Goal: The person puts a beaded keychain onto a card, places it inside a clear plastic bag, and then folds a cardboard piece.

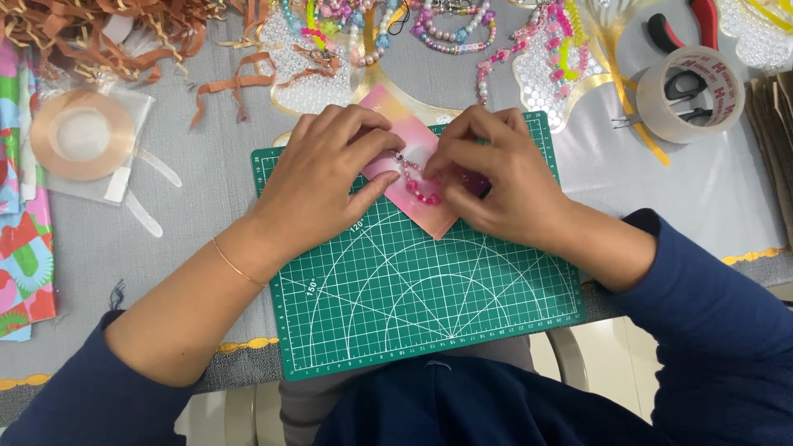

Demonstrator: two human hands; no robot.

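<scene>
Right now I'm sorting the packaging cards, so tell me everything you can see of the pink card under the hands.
The pink card looks like thin glossy paper, pink fading to orange and yellow. It lies flat and turned diamond-wise on the upper edge of the green cutting mat, its top corner reaching onto the grey cloth. A pink beaded chain lies on it. The left hand and right hand press on it from either side and hide much of it.

Left hand [326, 177] and right hand [496, 177] cover most of the pink card [425, 216] and pink bead chain [420, 192]; grip unclear. Scissors [690, 33] and paper stack [772, 132] cut off by frame edge.
</scene>
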